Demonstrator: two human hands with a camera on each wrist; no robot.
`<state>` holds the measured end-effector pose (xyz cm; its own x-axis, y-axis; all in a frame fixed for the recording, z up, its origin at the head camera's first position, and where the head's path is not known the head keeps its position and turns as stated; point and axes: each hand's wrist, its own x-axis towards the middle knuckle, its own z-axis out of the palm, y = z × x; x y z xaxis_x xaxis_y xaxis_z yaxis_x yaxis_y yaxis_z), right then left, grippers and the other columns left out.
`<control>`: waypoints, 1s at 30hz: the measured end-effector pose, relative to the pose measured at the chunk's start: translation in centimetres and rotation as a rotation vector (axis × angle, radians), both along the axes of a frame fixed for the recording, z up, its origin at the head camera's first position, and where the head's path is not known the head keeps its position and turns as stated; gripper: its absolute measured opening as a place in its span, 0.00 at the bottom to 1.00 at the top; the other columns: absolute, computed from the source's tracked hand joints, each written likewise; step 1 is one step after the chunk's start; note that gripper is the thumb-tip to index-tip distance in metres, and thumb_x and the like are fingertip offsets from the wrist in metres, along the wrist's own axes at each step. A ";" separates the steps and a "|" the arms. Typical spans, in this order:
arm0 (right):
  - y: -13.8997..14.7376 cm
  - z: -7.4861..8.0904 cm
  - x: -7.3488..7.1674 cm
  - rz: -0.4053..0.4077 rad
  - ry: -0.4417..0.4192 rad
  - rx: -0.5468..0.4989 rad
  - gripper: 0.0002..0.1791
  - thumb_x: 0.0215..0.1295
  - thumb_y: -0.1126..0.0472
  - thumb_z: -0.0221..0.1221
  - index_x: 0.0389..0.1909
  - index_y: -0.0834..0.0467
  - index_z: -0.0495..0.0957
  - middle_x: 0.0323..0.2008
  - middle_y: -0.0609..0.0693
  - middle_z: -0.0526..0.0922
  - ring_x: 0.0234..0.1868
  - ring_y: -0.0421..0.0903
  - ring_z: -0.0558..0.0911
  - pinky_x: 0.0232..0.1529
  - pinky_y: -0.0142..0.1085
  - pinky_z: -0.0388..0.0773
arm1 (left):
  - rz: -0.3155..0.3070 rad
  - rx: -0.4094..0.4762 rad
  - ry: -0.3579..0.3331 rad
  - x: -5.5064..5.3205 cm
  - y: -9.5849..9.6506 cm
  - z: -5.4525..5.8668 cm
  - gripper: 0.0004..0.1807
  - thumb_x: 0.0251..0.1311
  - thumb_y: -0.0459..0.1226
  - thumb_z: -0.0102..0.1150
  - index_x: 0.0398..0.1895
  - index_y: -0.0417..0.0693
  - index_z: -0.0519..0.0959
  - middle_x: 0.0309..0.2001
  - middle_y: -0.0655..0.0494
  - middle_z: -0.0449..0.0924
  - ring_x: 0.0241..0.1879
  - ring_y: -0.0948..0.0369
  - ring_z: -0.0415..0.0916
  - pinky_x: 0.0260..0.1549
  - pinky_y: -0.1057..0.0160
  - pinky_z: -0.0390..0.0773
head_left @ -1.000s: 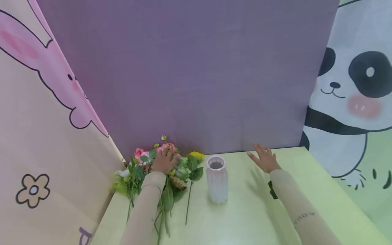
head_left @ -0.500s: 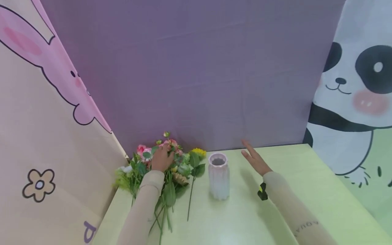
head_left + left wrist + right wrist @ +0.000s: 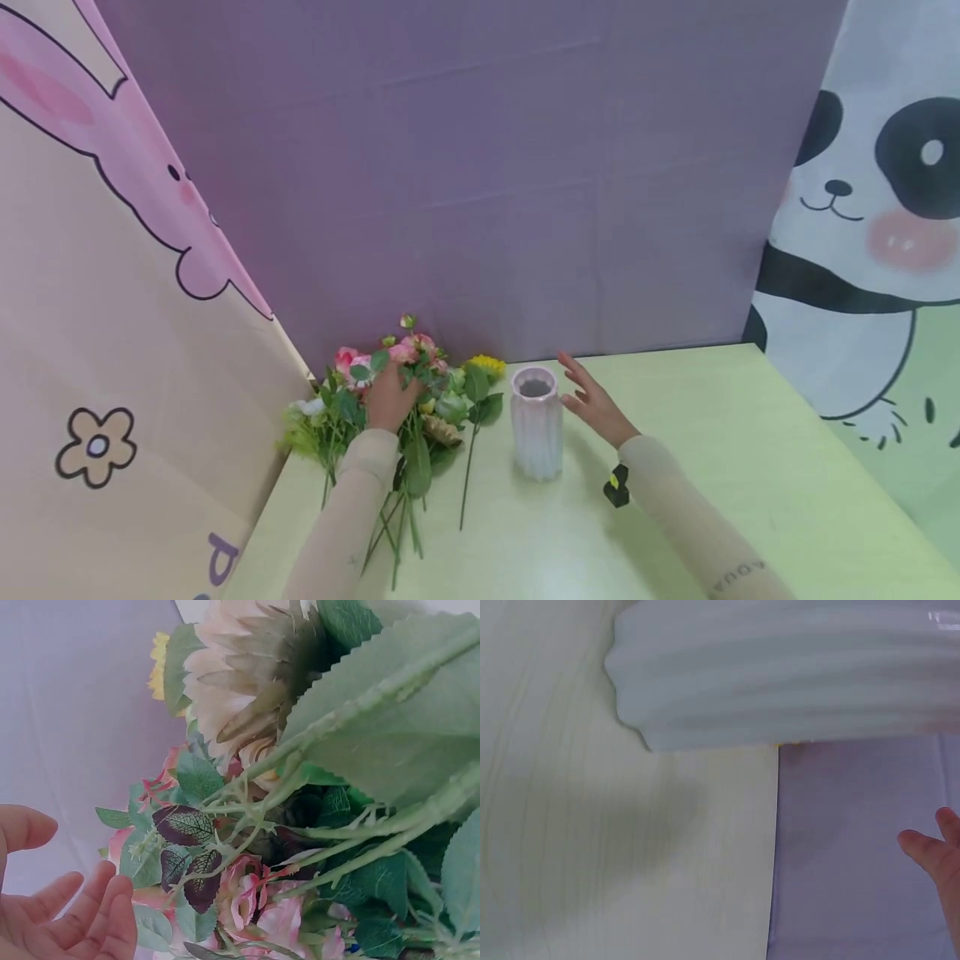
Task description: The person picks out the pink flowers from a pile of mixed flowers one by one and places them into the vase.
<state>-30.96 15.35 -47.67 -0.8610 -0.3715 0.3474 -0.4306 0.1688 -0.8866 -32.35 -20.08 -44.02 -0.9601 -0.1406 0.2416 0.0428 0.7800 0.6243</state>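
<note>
On the green worktop, the left hand rests on the flowers, fingers relaxed. The right hand, fingers straight, hovers just beside the ribbed white vase. The right sleeve reads "AUOV".

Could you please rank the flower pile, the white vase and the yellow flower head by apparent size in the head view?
1. flower pile, clearly largest.
2. white vase.
3. yellow flower head, smallest; all lie at similar depth.

Head view high above table; wrist views close on flowers, vase.
</note>
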 end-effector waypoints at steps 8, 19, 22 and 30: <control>-1.8 -0.8 0.5 -0.021 -0.083 -0.004 0.48 0.59 0.57 0.65 0.74 0.51 0.45 0.73 0.58 0.50 0.69 0.65 0.53 0.65 0.62 0.53 | 0.026 0.059 0.010 1.1 -0.3 -1.4 0.23 0.62 0.38 0.56 0.57 0.34 0.69 0.37 0.42 0.80 0.31 0.50 0.78 0.46 0.43 0.73; -3.3 0.9 2.8 -0.037 -0.090 -0.068 0.48 0.53 0.67 0.67 0.71 0.60 0.49 0.65 0.64 0.62 0.65 0.62 0.62 0.62 0.60 0.61 | 0.088 0.077 -0.051 2.5 0.1 -3.0 0.17 0.58 0.35 0.59 0.48 0.33 0.74 0.35 0.41 0.81 0.31 0.49 0.79 0.29 0.51 0.79; -3.6 0.7 3.0 -0.049 -0.089 -0.068 0.47 0.53 0.66 0.67 0.70 0.61 0.51 0.65 0.64 0.63 0.65 0.62 0.63 0.62 0.60 0.61 | 0.112 0.103 -0.055 3.2 0.1 -3.5 0.16 0.57 0.34 0.59 0.45 0.32 0.74 0.35 0.40 0.81 0.32 0.47 0.79 0.30 0.50 0.79; -4.0 0.4 3.2 -0.095 -0.095 -0.067 0.44 0.53 0.66 0.67 0.68 0.63 0.54 0.64 0.64 0.65 0.64 0.62 0.64 0.62 0.58 0.63 | 0.152 0.122 -0.050 4.7 0.4 -5.2 0.16 0.55 0.33 0.60 0.44 0.33 0.72 0.34 0.41 0.79 0.30 0.48 0.76 0.28 0.50 0.76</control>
